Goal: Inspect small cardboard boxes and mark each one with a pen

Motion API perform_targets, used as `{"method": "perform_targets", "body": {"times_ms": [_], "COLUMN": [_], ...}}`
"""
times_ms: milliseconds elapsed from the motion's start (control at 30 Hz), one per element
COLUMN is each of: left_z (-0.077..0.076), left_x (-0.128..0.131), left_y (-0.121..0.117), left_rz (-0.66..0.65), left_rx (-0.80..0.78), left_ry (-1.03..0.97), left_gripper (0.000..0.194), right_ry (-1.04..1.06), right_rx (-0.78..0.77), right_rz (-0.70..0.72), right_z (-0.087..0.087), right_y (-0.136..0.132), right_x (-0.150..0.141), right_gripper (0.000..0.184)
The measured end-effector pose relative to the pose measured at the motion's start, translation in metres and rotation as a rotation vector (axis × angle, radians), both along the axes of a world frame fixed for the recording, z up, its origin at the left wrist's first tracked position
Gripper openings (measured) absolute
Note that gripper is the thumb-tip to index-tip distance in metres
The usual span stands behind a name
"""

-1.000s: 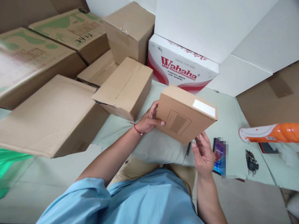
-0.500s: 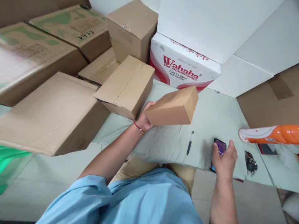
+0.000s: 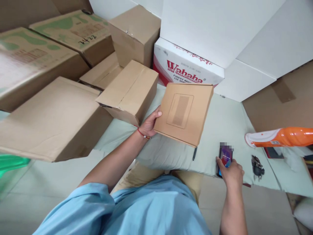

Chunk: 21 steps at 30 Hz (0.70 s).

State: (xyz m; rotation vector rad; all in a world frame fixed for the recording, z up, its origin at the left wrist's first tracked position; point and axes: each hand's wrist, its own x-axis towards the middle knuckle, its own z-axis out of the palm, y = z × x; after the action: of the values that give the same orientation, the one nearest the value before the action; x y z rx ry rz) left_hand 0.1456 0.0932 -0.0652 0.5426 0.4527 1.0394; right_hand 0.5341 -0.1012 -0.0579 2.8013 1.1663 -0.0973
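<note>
In my left hand (image 3: 150, 122) is a flat brown cardboard box (image 3: 188, 114), gripped by its left edge with the thumb on top. Its broad face, printed with a dotted panel inside a rounded outline, is turned towards me, and it is raised over the cloth-covered table. My right hand (image 3: 232, 173) is on a phone (image 3: 225, 156) lying near the table's front edge, thumb at its left side and fingers curled at its right. The phone's screen is lit. A black pen (image 3: 194, 154) pokes out from under the box, its upper part hidden.
Several brown cartons (image 3: 128, 88) crowd the left side. Behind stands a white and red Wahaha carton (image 3: 186, 67) beneath large white boxes (image 3: 217, 29). To the right are keys (image 3: 257, 168) and an orange and white bottle-like object (image 3: 281, 137). Green plastic (image 3: 12, 166) shows at lower left.
My left hand has tilted the box so its broad printed face shows instead of its side. My right hand has come down and closed around the phone.
</note>
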Motion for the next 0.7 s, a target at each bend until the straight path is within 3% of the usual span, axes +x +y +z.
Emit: {"method": "perform_targets", "body": {"times_ms": [167, 333, 567, 700], "left_z": [0.003, -0.009, -0.026, -0.024], "left_x": [0.004, 0.008, 0.012, 0.009], "left_y": [-0.001, 0.000, 0.007, 0.008], "left_rz": [0.076, 0.155, 0.237, 0.430], "left_rx": [0.232, 0.375, 0.519, 0.724], "left_ry": [0.179, 0.332, 0.432, 0.669], "left_gripper": [0.086, 0.087, 0.091, 0.067], "right_ry": [0.123, 0.128, 0.113, 0.124], "right_rx": [0.029, 0.091, -0.030, -0.011], "right_rz": [-0.034, -0.006, -0.020, -0.017], "right_z": [0.002, 0.002, 0.009, 0.007], "right_y": [0.004, 0.000, -0.004, -0.008], "right_x": [0.017, 0.020, 0.025, 0.028], "right_gripper": [0.098, 0.103, 0.108, 0.108]}}
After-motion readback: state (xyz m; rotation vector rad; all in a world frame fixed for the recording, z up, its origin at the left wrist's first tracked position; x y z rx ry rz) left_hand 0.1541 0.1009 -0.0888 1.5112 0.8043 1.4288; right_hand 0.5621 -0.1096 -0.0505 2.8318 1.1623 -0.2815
